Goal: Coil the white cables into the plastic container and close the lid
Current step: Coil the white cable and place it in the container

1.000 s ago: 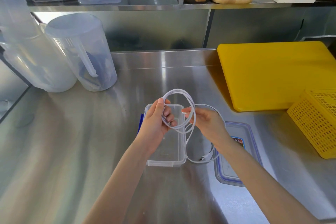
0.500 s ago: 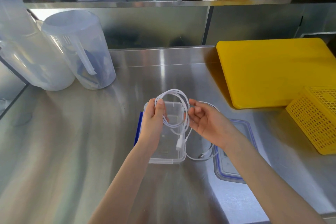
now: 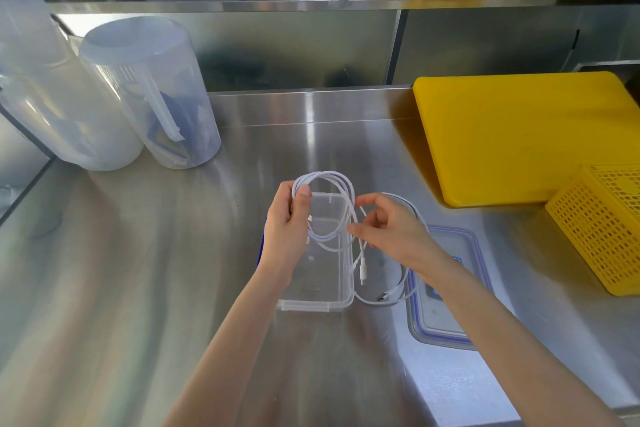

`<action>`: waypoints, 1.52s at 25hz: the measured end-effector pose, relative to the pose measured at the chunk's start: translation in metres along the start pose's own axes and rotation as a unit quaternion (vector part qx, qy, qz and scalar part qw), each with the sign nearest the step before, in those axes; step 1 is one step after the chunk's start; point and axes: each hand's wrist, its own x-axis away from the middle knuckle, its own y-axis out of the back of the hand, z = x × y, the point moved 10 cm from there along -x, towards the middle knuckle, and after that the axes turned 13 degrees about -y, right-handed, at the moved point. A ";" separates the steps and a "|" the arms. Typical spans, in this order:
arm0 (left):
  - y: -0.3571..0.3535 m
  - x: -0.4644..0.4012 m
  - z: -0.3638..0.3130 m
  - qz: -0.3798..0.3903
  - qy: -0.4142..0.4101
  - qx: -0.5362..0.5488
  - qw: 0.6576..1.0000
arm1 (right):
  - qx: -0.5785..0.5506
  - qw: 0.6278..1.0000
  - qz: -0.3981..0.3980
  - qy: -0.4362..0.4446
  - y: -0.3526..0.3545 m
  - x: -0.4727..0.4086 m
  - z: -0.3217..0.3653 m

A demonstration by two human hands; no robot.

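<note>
Left hand [image 3: 287, 236]: clenched around a coil of white cable [image 3: 325, 208], thumb pressed over the bundled loops at their left side. Coil held upright above the far half of the plastic container [image 3: 317, 302], not yet inside it. Right hand [image 3: 391, 236]: fingers curled, thumb and forefinger pinching a strand at the right edge of the coil. Free tail of that cable hanging down from the pinch, ending in a small white plug [image 3: 363, 269] just above the container's right wall.

Container: clear, rectangular, lid off, standing on the steel counter [image 3: 138, 288] — nothing visible within. Second white cable [image 3: 398, 288]: lying loose on the counter between container and lid, curving behind the right hand, connector end near the container's near right corner. Lid [image 3: 446, 322]: clear with blue rim, flat on the counter just right of the container, partly covered by the right forearm.

Far left: two translucent pitchers [image 3: 149, 94]. Far right: yellow cutting board [image 3: 519, 135], with a yellow perforated basket [image 3: 602, 229] resting against its near right corner.
</note>
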 end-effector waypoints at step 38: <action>-0.017 0.011 0.010 0.050 0.012 0.013 0.999 | -0.269 0.958 0.059 -0.082 -0.015 -0.009 -0.023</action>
